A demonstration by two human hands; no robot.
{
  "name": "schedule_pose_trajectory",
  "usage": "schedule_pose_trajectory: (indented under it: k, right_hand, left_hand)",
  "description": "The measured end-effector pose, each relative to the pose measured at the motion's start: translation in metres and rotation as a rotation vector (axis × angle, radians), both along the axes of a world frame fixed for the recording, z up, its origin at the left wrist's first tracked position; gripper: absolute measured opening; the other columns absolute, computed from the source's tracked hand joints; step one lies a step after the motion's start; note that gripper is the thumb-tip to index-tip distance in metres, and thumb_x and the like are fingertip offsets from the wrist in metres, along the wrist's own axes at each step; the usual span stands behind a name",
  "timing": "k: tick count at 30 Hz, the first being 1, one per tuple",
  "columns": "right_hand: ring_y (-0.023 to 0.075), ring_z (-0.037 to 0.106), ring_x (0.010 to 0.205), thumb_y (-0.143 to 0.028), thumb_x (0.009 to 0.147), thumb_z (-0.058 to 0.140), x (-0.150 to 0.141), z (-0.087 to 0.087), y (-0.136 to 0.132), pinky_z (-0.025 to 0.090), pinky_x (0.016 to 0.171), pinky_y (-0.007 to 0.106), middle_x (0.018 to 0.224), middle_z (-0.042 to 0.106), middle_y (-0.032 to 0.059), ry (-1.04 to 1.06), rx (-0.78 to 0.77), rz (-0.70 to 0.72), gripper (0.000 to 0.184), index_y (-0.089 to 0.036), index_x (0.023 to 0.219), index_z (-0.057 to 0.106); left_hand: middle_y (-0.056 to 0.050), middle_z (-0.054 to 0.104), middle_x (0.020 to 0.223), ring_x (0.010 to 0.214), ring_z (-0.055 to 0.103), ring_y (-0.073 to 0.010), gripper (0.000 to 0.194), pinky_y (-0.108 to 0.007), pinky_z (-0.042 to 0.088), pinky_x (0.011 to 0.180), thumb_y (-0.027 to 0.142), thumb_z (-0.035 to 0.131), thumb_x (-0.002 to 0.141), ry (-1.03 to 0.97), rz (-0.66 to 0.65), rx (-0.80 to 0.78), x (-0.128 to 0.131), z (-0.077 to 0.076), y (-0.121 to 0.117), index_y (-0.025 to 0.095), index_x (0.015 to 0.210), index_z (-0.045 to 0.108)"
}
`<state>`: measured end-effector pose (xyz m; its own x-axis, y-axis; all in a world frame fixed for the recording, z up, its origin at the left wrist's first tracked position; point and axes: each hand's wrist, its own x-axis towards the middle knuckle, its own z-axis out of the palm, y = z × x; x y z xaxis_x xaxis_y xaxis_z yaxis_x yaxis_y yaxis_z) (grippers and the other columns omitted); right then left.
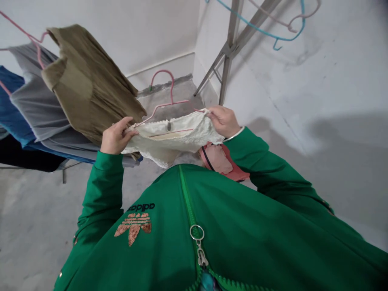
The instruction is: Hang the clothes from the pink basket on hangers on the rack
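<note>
My left hand [117, 135] pinches the left end of a piece of white lace underwear [163, 151] at its waistband. At the other end, the fingers of my right hand [224, 121] are closed on the waistband's corner. The garment is stretched between both hands in front of my chest. A pink hanger [172, 91] has its hook pointing up and away from me. Its shoulders run down to the two waistband ends, and its lower bar shows inside the opening. Part of the hanger is hidden by the cloth and fingers.
An olive garment [91, 89], a grey one [33, 97] and a blue one [12, 117] hang at the left. Metal rack legs [226, 64] stand by the wall, with a blue hanger [281, 39] at top right. A pink-red item [235, 169] is below my right wrist.
</note>
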<state>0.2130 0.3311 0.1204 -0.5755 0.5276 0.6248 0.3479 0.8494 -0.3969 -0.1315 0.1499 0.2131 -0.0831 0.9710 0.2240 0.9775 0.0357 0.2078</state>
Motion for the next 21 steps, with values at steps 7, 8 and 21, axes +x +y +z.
schedule_pose_trajectory:
  k: [7,8,21]
  right_hand:
    - [0.0235,0.064,0.083,-0.051,0.098,0.032,0.022,0.005,0.006,0.049,0.074,0.037,0.085,0.068,0.0109,0.0,-0.06,-0.049,0.046,-0.019,0.092,0.065]
    - [0.0237,0.064,0.083,-0.052,0.098,0.032,0.022,0.006,0.006,0.049,0.075,0.037,0.085,0.068,0.0108,-0.004,-0.068,-0.047,0.046,-0.02,0.092,0.066]
    - [0.0284,0.063,0.101,-0.068,0.082,0.054,0.046,0.036,0.054,0.05,0.09,0.046,0.11,0.069,0.0141,-0.16,-0.167,0.109,0.061,-0.016,0.112,0.066]
  left_hand:
    - [-0.009,0.062,0.099,0.096,0.056,-0.0236,0.029,-0.038,0.046,0.09,0.043,0.061,0.084,-0.058,-0.189,-0.015,-0.027,-0.013,-0.004,0.019,0.098,0.068]
    - [-0.01,0.062,0.101,0.098,0.056,-0.0234,0.029,-0.038,0.046,0.091,0.043,0.059,0.085,-0.077,-0.212,-0.012,-0.023,-0.014,-0.001,0.018,0.099,0.067]
    - [-0.005,0.056,0.076,0.077,0.055,-0.0192,0.02,-0.031,0.045,0.072,0.034,0.045,0.09,-0.019,-0.098,0.217,-0.009,-0.007,0.017,0.021,0.08,0.055]
